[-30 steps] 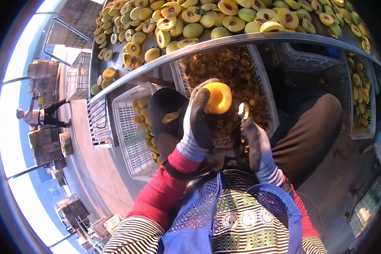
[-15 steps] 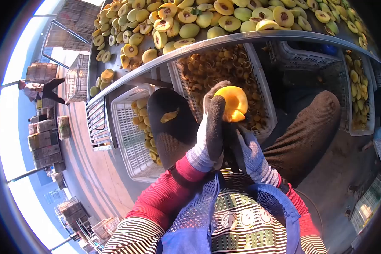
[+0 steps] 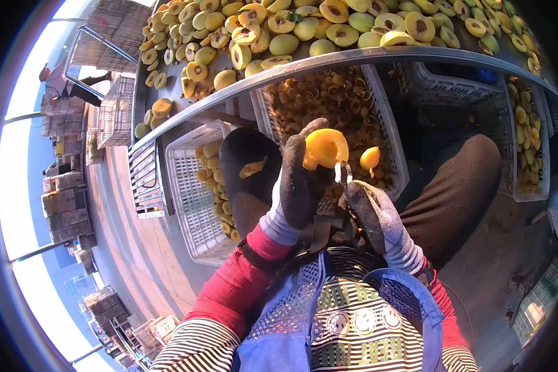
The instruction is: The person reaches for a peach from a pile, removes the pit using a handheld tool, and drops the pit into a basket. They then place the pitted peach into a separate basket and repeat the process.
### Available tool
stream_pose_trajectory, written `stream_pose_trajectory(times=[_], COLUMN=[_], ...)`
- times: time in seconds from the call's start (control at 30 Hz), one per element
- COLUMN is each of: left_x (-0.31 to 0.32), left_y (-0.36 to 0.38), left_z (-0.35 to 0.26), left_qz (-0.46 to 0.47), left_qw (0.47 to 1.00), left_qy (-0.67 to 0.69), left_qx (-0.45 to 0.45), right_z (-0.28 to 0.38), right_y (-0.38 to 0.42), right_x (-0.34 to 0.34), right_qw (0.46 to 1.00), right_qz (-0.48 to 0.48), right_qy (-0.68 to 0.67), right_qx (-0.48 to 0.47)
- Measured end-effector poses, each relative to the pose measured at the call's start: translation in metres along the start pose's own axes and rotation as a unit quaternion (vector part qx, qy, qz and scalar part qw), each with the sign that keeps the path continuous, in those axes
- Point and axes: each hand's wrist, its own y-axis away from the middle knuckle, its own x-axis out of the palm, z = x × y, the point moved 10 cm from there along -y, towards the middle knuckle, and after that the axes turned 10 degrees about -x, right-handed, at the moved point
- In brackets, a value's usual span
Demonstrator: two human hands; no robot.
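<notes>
My left hand [image 3: 296, 183], in a dark-palmed work glove, is closed around a yellow peach half [image 3: 328, 147]. The half's hollowed, cut side faces up, and a small flap of flesh hangs at its lower left. Just below the peach, my right hand [image 3: 378, 218] grips a pitting tool whose bright, curved metal tip [image 3: 343, 172] points up beside the fruit; its handle is mostly hidden by the glove. Right of the peach, a scooped-out piece of flesh [image 3: 370, 159] shows above the crate of scraps [image 3: 383, 118], seemingly in mid-air.
A metal-edged table [image 3: 279, 70] ahead carries many halved peaches [image 3: 285, 44]. By my left knee stands a white crate [image 3: 189, 204] of peach pieces; another crate [image 3: 542, 155] with halves is at far right. A person [image 3: 62, 80] is among stacked crates [image 3: 68, 204] at far left.
The scooped piece has come away from the peach half to the right. My right hand has drawn slightly right and down, bringing the tool tip into sight. The distant person has moved.
</notes>
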Motion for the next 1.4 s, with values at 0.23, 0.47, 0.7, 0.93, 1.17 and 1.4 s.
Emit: stream_pose_trajectory(times=[0.23, 0.47, 0.7, 0.93, 1.17, 1.4], left_x=[0.016, 0.043, 0.037, 0.018, 0.03, 0.036], left_y=[0.014, 0.027, 0.04, 0.034, 0.023, 0.006], left_z=[-0.001, -0.008, -0.035, -0.042, -0.049, -0.03], left_qz=[-0.062, 0.033, 0.114, 0.027, -0.038, -0.008], left_qw=[0.959, 0.954, 0.768, 0.746, 0.893, 0.934], left_qy=[-0.266, -0.285, -0.491, -0.569, -0.388, -0.337], left_qx=[0.08, 0.089, 0.395, 0.346, 0.225, 0.12], right_z=[-0.011, 0.014, 0.001, 0.013, 0.006, 0.008], right_y=[-0.006, 0.008, 0.017, 0.016, -0.002, 0.006], right_x=[0.018, 0.033, 0.035, 0.025, 0.001, 0.012], right_qw=[0.995, 0.994, 0.984, 0.795, 0.987, 0.911], right_qz=[0.044, 0.105, 0.165, 0.164, 0.01, 0.082], right_qy=[0.06, -0.025, -0.039, 0.421, 0.158, 0.352], right_qx=[-0.06, 0.023, 0.056, -0.405, 0.021, -0.199])
